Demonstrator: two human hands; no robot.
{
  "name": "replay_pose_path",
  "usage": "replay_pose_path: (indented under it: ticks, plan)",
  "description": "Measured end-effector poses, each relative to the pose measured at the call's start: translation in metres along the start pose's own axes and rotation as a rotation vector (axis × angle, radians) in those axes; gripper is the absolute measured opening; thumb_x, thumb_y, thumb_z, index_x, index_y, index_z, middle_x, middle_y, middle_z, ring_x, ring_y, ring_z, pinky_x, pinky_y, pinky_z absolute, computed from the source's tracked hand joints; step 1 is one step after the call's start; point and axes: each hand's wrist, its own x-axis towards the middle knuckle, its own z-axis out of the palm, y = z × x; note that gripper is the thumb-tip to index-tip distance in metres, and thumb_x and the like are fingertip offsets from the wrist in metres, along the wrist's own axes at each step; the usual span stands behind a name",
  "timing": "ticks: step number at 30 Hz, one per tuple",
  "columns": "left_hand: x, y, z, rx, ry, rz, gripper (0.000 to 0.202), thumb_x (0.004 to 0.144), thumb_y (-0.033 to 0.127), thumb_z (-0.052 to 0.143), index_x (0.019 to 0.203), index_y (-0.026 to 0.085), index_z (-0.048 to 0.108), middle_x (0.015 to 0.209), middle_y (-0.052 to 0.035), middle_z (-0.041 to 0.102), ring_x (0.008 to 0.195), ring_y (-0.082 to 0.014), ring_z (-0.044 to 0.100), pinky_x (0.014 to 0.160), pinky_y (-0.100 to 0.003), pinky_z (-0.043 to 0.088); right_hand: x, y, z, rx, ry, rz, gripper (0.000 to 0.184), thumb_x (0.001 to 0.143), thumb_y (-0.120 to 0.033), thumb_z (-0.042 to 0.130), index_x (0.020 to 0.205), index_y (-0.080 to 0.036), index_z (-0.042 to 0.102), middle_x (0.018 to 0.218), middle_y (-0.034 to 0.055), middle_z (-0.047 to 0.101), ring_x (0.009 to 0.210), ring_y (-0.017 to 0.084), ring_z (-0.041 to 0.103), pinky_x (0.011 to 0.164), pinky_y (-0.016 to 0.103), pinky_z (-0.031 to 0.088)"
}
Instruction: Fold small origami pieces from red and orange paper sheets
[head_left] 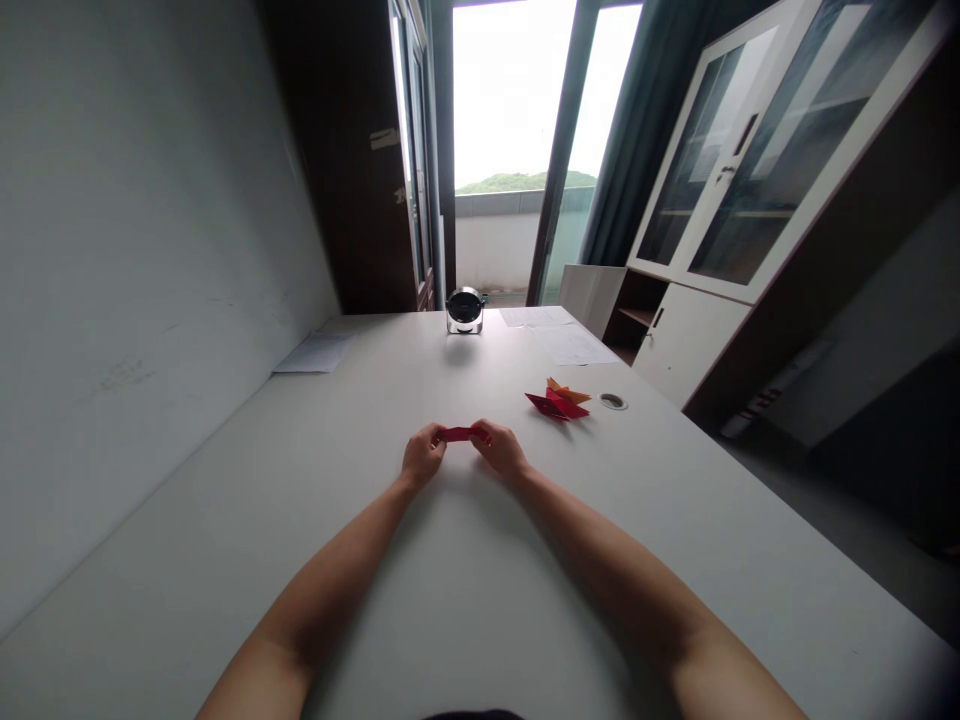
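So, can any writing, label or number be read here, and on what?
Nothing is readable.
On the white paper sheets at the white table's far end: too faint to read.
On the pale sticker on the dark wooden cabinet: too blurred.
On the red folded paper strip: no print visible.

Small red folded paper (462,433), seemingly a flat strip, lying level.

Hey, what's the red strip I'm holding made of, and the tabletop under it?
The red strip looks like thin matte paper: flat and narrow, pinched at each end by the left hand and right hand. The table seems smooth white laminate with a soft sheen; its core cannot be told.
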Motion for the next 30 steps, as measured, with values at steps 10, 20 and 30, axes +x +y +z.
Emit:
replay_pose_path:
  ticks: [10, 20, 30]
  plan:
    - [-0.0001, -0.0009, 0.0, 0.008, -0.006, 0.012, 0.021, 0.082, 0.016, 0.054, 0.096, 0.022, 0.069, 0.081, -0.0011, 0.069, 0.071, -0.0144, 0.06, 0.065, -0.024, 0.043, -0.0004, -0.001, -0.0014, -0.028, -0.019, 0.004, 0.013, 0.085, -0.028, 0.057, 0.089, -0.023, 0.068, 0.071, -0.0003, 0.068, 0.061, 0.014, 0.055, 0.061, 0.024, 0.043]
    - [0.0, -0.0015, 0.0007, 0.008, -0.016, 0.011, 0.021, 0.083, 0.017, 0.054, 0.096, 0.021, 0.069, 0.082, -0.0015, 0.069, 0.072, -0.0146, 0.059, 0.067, -0.024, 0.043, -0.0004, -0.0002, 0.0005, -0.03, -0.03, 0.017, 0.014, 0.084, -0.028, 0.058, 0.09, -0.023, 0.069, 0.071, -0.0006, 0.068, 0.061, 0.014, 0.054, 0.061, 0.024, 0.042]
    - [0.0003, -0.0027, 0.0, -0.008, -0.047, 0.008, 0.022, 0.083, 0.017, 0.054, 0.098, 0.021, 0.069, 0.084, -0.0012, 0.069, 0.074, -0.0141, 0.059, 0.068, -0.024, 0.043, -0.0002, -0.0023, -0.0012, -0.067, -0.062, 0.037, 0.015, 0.085, -0.028, 0.058, 0.089, -0.021, 0.071, 0.072, -0.0005, 0.069, 0.062, 0.013, 0.053, 0.061, 0.023, 0.038]
